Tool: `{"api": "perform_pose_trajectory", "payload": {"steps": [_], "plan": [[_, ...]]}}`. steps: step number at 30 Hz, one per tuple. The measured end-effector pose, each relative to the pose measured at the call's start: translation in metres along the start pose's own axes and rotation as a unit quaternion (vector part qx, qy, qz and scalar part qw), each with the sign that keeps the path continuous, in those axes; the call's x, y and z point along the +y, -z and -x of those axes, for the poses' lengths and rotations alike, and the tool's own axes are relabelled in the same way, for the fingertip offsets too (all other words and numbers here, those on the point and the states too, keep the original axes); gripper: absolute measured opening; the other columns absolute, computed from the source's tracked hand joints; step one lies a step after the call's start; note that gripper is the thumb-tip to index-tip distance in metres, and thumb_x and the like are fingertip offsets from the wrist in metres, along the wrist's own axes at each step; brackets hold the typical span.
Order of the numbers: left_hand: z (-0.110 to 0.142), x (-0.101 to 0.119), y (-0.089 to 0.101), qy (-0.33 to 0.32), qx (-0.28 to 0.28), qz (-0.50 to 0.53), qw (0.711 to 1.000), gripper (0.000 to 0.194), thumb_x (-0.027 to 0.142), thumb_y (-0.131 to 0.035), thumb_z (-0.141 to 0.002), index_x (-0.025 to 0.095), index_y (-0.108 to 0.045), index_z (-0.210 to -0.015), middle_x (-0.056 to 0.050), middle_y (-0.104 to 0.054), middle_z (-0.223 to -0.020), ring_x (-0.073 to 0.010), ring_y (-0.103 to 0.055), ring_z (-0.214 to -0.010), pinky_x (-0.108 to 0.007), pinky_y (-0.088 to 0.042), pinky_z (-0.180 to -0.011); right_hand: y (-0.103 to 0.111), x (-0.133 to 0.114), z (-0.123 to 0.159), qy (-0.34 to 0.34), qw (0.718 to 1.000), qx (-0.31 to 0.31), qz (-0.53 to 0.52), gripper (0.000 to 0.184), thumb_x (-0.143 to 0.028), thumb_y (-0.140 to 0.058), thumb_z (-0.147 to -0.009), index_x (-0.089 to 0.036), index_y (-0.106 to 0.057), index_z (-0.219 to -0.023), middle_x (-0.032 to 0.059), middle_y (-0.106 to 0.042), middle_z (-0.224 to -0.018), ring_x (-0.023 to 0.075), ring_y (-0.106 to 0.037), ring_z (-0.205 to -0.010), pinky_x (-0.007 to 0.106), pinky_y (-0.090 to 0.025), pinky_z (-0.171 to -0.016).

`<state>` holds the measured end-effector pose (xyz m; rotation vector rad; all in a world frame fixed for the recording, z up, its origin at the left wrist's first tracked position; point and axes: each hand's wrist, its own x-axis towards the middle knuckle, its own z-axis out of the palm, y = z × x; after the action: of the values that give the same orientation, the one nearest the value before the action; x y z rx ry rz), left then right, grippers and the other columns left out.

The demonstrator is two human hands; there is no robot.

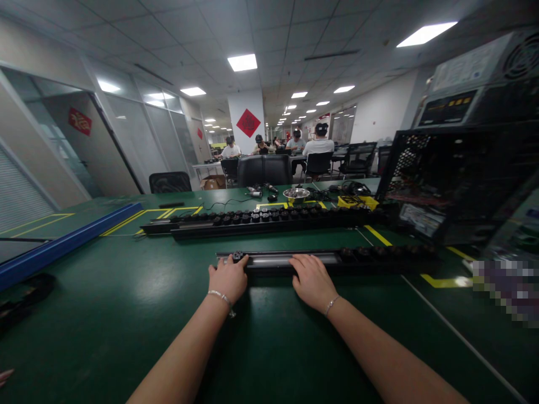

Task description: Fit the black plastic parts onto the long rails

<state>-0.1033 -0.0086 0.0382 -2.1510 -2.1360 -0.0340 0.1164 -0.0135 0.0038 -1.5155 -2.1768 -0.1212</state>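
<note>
A long black rail (pixel 269 270) with a shiny metal channel lies crosswise on the green table just in front of me. At its left end, my left hand (pixel 228 280) has its fingers on either side of a small round black part (pixel 238 256) in the channel. My right hand (pixel 312 280) rests palm down near the rail's middle, fingers stretched over the channel and touching it, with nothing seen in them. Several similar round dark parts (pixel 364 252) sit along the rail's right portion. My fingertips partly cover the rail.
Behind lie more black rails (pixel 252 221) carrying rows of round black parts. A metal bowl (pixel 296 193) and a yellow tray (pixel 357 202) stand farther back. An open computer case (pixel 446 179) is at right, a blue beam (pixel 71 241) at left. People sit in the background.
</note>
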Motion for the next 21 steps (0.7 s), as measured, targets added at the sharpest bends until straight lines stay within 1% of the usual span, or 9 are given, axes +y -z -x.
{"api": "perform_pose_trajectory", "payload": {"steps": [10, 16, 21], "plan": [[-0.002, -0.010, 0.009, 0.024, -0.051, 0.003, 0.998, 0.056, 0.028, -0.037, -0.080, 0.037, -0.039, -0.136, -0.011, -0.044, -0.138, -0.0363, -0.040, -0.124, -0.060, -0.034, -0.092, -0.001, 0.001, 0.000, 0.003, 1.000, 0.005, 0.003, 0.039, -0.018, -0.046, -0.078, -0.018, -0.059, -0.114, 0.0068, -0.056, -0.125, 0.0201, -0.045, -0.118, 0.037, -0.022, -0.107], [-0.005, -0.020, 0.012, 0.040, -0.092, -0.004, 0.995, 0.059, 0.027, -0.038, -0.080, 0.041, -0.033, -0.138, -0.013, -0.039, -0.142, -0.0395, -0.041, -0.123, -0.057, -0.037, -0.091, 0.000, 0.001, 0.000, -0.001, 1.000, -0.003, -0.002, 0.039, -0.018, -0.046, -0.078, -0.017, -0.059, -0.115, 0.0073, -0.056, -0.125, 0.0209, -0.044, -0.118, 0.038, -0.022, -0.108], [-0.008, -0.028, 0.013, 0.054, -0.118, 0.001, 0.992, 0.061, 0.027, -0.040, -0.080, 0.041, -0.030, -0.139, -0.013, -0.037, -0.143, -0.0388, -0.043, -0.122, -0.055, -0.038, -0.091, 0.000, 0.002, 0.000, 0.000, 1.000, -0.003, 0.000, 0.039, -0.018, -0.046, -0.078, -0.017, -0.058, -0.115, 0.0077, -0.056, -0.125, 0.0204, -0.045, -0.118, 0.037, -0.023, -0.107]]}}
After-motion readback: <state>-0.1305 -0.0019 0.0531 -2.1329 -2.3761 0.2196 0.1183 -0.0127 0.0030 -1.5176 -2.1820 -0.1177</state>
